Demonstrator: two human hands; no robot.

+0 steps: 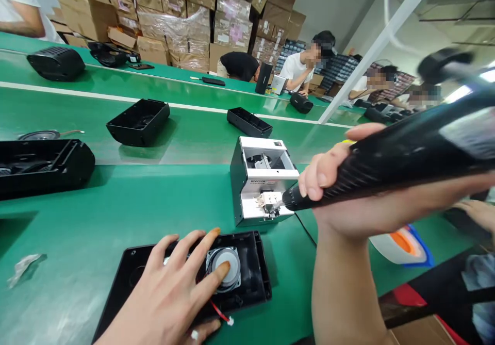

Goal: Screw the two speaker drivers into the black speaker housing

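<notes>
My right hand is wrapped round a black electric screwdriver. Its tip reaches the pickup spot at the front of a white and black screw feeder. Below, my left hand lies with fingers spread over a black speaker housing. One orange-stained fingertip rests on the round grey back of a speaker driver seated in the housing. From under the hand, a red wire with a white plug comes out over the housing's near edge. My left palm hides part of the housing.
Another open black housing stands at left, near a loose speaker. More black shells sit on the green belt beyond. A tape roll lies at right. Several people work across the line; stacked cartons stand behind.
</notes>
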